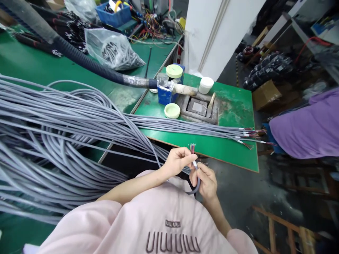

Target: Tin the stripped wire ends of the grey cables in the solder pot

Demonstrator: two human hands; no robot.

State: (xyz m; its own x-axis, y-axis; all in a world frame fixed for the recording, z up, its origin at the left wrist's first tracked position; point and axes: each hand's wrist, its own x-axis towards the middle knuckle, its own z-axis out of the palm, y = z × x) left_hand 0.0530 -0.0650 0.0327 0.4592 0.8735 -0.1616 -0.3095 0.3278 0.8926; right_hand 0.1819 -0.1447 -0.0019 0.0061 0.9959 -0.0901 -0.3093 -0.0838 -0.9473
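Close in front of my body, my left hand (pixel 180 160) pinches the end of a grey cable, just below its fanned-out coloured wires (pixel 193 148). My right hand (pixel 206 180) grips the same grey cable (pixel 197 184) a little lower, where it bends back toward my shirt. A white band (pixel 195 163) shows on the cable between the two hands. Beyond them, a row of grey cables (pixel 185 126) lies across the green table (pixel 233 109), their stripped ends with thin coloured wires (pixel 249 134) pointing right.
A big heap of grey cables (pixel 79 141) covers the left table. A ribbed hose (pixel 95 68) reaches over a solder pot (pixel 199 107), with a white tub (pixel 206 85) and a pale green lid (pixel 172 110) nearby. At right stands a person in a purple sleeve (pixel 304 123).
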